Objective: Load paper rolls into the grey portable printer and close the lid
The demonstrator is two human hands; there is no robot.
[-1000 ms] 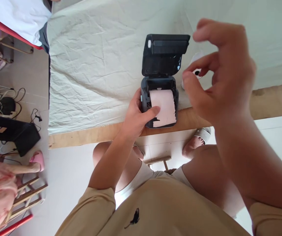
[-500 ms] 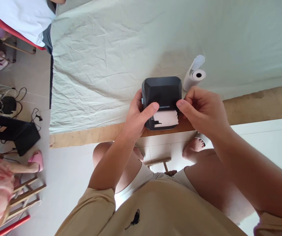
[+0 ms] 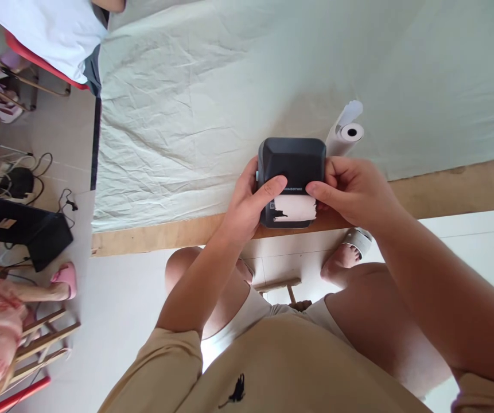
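A small black label printer [image 3: 294, 160] is held at the near edge of the table. From its front slot sticks a strip of white paper [image 3: 296, 207] with a torn edge and a dark mark at its left end. My left hand [image 3: 255, 198] grips the printer's left side, thumb on top. On the other side my right hand [image 3: 350, 183] holds the printer's right edge, its thumb on the cover and its fingers curled along the side. Just beyond the right hand, a white paper roll [image 3: 345, 137] stands on the cloth with its loose end sticking up.
A pale green cloth [image 3: 178, 115] covers the table, with a bare wooden edge [image 3: 152, 240] toward me. Another person in a white top [image 3: 57, 34] is at the far left. Cables, a black open case-like object [image 3: 27, 229] and a wooden stool [image 3: 44, 344] are on the left floor.
My right thumb has come onto the printer's cover and the right fingers now lie against its side. The printer appears slightly further right in view, as does the whole scene.
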